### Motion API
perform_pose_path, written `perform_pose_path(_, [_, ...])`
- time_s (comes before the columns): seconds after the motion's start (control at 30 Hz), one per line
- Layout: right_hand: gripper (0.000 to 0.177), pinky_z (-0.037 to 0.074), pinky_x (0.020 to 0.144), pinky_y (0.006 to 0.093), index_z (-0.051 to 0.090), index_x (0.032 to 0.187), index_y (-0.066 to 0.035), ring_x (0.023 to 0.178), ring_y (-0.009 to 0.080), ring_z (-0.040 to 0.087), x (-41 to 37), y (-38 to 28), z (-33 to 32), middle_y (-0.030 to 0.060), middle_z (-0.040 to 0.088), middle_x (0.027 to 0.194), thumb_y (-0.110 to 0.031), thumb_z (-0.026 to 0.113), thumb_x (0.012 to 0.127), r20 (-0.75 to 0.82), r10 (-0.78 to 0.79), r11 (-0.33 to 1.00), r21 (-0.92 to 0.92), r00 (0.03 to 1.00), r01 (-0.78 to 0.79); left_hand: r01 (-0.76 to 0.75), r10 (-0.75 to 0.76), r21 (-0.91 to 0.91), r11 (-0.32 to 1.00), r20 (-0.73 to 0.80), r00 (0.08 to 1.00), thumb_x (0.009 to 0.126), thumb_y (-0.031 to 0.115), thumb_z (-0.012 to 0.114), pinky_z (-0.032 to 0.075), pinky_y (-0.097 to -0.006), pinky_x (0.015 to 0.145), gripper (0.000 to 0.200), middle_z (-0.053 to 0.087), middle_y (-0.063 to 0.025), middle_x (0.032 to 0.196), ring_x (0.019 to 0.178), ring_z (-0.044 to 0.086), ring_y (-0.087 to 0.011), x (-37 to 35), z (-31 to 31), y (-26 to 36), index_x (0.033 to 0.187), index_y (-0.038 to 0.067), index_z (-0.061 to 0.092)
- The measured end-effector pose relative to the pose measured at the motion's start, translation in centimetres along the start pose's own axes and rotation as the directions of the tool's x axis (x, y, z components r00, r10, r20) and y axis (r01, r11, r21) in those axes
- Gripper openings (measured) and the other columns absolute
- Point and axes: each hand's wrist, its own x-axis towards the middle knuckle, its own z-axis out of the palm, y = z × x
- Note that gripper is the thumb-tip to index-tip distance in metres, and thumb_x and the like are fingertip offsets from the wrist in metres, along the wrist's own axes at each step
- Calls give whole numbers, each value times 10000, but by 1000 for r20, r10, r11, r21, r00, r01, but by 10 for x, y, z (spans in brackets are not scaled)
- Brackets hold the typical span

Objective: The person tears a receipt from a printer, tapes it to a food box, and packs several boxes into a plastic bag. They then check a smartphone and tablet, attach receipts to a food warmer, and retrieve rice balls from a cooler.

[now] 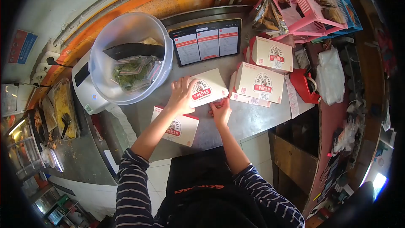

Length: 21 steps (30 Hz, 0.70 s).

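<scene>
A cream takeaway box (209,85) with a printed chicken logo is at the middle of the metal counter. My left hand (181,95) grips its left side, fingertips along the upper left edge. At the box's front right corner, the fingers of my right hand (220,112) are curled in a pinch against the lower edge. Part of the box behind my fingers is hidden. Another takeaway box (175,128) lies under my left forearm. To the right are more such boxes, one nearer (259,82) and one farther back (273,54).
A clear plastic tub (167,65) holding bagged greens stands at the left by a white scale (82,80). Behind is a tablet (206,41) showing order columns. Pink baskets (303,0), a red container (303,85) and white plastic bags (331,76) are at the right.
</scene>
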Motion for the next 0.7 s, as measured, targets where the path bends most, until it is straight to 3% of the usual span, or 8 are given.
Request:
perform_pose_path(0.07, [308,426,404,277,401,752,-64,417,173,547,-4,6,2,76,555,527,-72,707,715,43,-158,969,-187,986,163,9,-9,-54,999,-12,1000,389,223,818,266,-555,906,1010,329,-198,1255,1149,353,-363,3,-4,-3,1260,129,315])
perform_pose_path(0.1, [289,452,474,322,454,761,-61,543,209,589,-21,-20,-2,88,585,621,-148,723,702,101,-112,954,-268,989,135,-2,-3,-138,990,-35,999,395,203,809,266,-533,914,985,332,-204,1252,1145,357,-364,2,-7,-6,1249,118,326])
perform_pose_path(0.17, [417,468,660,374,509,881,-63,807,249,589,-55,-39,-4,124,601,870,-278,768,635,301,-559,730,-265,773,631,-83,79,-89,993,-49,996,400,199,806,268,-515,918,971,339,-211,1244,1141,359,-363,-3,-30,-8,1245,113,334])
perform_pose_path(0.2, [673,369,888,451,505,1056,-69,1063,292,466,-73,-53,-2,149,491,1128,-419,781,552,492,-407,752,-298,770,588,-124,120,-66,990,-53,991,403,197,805,269,-506,920,964,343,-214,1240,1139,360,-363,-7,-42,-7,1242,111,338])
perform_pose_path(0.23, [846,255,979,516,451,1171,-71,1138,312,385,-87,-57,8,152,412,1207,-495,770,512,533,-419,659,-379,735,650,-140,136,-61,988,-76,988,407,190,802,274,-486,921,950,352,-224,1229,1134,364,-365,-13,-51,-7,1236,102,349])
perform_pose_path(0.47, [799,212,985,574,439,1210,-74,1156,294,371,-76,-27,-30,130,409,1187,-445,730,565,520,-199,594,-610,831,524,-88,84,-170,982,-28,996,436,197,779,259,-497,931,921,350,-215,1232,1137,364,-367,-81,-91,13,1246,94,351])
perform_pose_path(0.5, [722,206,988,580,450,1205,-66,1157,284,368,-72,-10,-40,138,401,1192,-436,691,634,576,-268,412,-656,772,633,-46,43,-154,987,-25,999,442,209,780,255,-502,934,921,350,-212,1232,1143,361,-363,-92,-85,16,1248,95,350])
perform_pose_path(0.7, [1037,166,1018,582,215,1322,33,1315,323,168,-100,-36,-15,198,209,1382,-495,723,588,621,-233,694,-434,749,575,264,-264,18,964,-5,965,451,482,781,160,-528,1009,1060,314,-144,1329,1231,291,-345,-133,-63,15,1300,62,305])
